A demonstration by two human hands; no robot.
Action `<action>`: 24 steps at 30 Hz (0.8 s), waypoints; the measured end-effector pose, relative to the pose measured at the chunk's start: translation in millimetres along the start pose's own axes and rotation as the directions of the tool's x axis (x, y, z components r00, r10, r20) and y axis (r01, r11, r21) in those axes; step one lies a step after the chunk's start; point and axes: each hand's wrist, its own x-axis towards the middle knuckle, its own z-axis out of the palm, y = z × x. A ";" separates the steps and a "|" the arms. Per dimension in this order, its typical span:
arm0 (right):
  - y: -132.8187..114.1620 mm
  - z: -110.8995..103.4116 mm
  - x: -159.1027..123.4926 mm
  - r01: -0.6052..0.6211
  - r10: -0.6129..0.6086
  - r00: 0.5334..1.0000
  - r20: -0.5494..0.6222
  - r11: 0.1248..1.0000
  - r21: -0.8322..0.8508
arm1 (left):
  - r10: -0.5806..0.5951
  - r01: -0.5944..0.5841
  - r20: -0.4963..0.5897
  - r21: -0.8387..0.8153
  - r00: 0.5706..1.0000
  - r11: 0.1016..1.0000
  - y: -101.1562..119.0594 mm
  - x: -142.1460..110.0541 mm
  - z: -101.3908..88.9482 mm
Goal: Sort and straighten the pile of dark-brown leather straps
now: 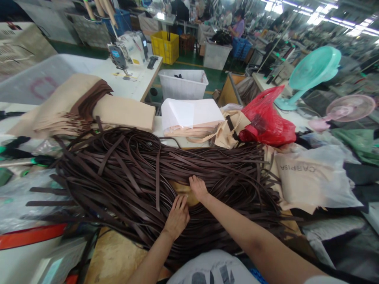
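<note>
A wide heap of long dark brown straps [124, 173] covers the table in front of me, many of them looped and crossing. My left hand [178, 216] is low in the middle of the heap, its fingers bent and drawn together; whatever lies under the fingertips is hidden. Just beyond it and to the right, my right hand [199, 188] curls its fingers over the edge of the straps. Between the hands, a yellowish-tan patch [181, 188] shows through a gap in the heap.
Beige and brown panels [124, 110] are stacked behind the heap, beside a paper-topped stack [192, 112]. A red plastic bag [266, 118] and a bagged beige piece [310, 177] lie right. Beyond stand a sewing machine [130, 49], a white bin [183, 85] and a green fan [314, 69].
</note>
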 end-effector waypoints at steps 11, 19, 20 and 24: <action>11.4 -4.7 -31.8 0.104 -0.104 0.994 0.030 0.995 0.010 | 0.065 -0.066 -0.028 -0.046 0.997 0.997 -2.4 -3.1 -1.6; -5.3 9.3 -66.8 0.265 -0.276 0.955 0.114 0.959 0.100 | 0.097 -0.097 -0.014 -0.064 0.995 0.993 -3.8 -3.6 1.7; -4.3 9.2 -70.1 0.296 -0.310 0.942 0.125 0.948 0.118 | 0.095 -0.095 -0.009 -0.067 0.995 0.993 -4.3 -3.5 1.9; 11.2 -0.7 -53.5 0.236 -0.248 0.963 0.104 0.964 0.119 | 0.095 -0.093 0.019 -0.079 0.995 0.993 -7.9 -1.5 -0.1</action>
